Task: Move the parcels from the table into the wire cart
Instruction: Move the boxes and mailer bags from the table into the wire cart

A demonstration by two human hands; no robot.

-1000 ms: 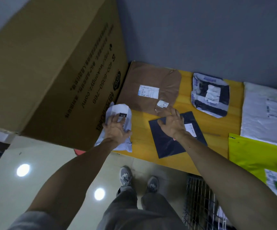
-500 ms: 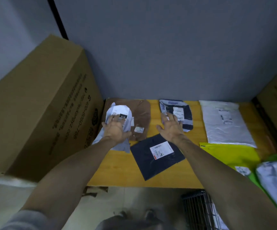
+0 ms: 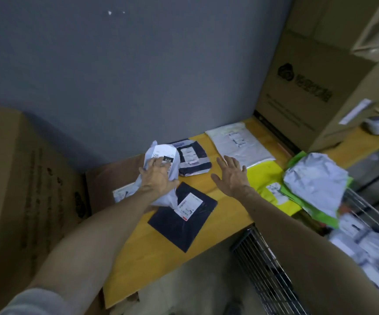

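Beside the tabletop on our left stood the biggest thing in view, a cardboard box (image 3: pixel 25 189) whose side printing was too blurred for us to read. The stacked cardboard boxes (image 3: pixel 309 87) on the right bore a dark round logo and a row of characters, equally unreadable. Between them ran the yellow tabletop (image 3: pixel 227 214), and below its right end stood the wire cart (image 3: pixel 263 269) with several pale parcels (image 3: pixel 370 246) already inside, so we judged the job begun but far from finished. Left on the tabletop were a flat white parcel (image 3: pixel 238 144), a brown parcel (image 3: pixel 111 178), a yellow parcel (image 3: pixel 265 176), a navy parcel (image 3: pixel 179 223) with a red-edged white label, and a smaller navy-and-white parcel (image 3: pixel 193 160). A grey parcel (image 3: pixel 315 178) lay on green parcels (image 3: pixel 324 218) by the cart's rim; we could not tell whether that pile rested on tabletop or cart. Our right hand (image 3: pixel 231 176) hovered above bare wood between the navy and yellow parcels, fingers (image 3: pixel 229 163) straight and spread, holding nothing. Our left hand (image 3: pixel 159 176) gripped a crumpled white parcel (image 3: pixel 161 153), fingers curled over it, at the tabletop's left, well apart from the cart. Smallest was its label (image 3: pixel 164 154): a code square and a black tag reading "010". The other labels' print was too fine to read.
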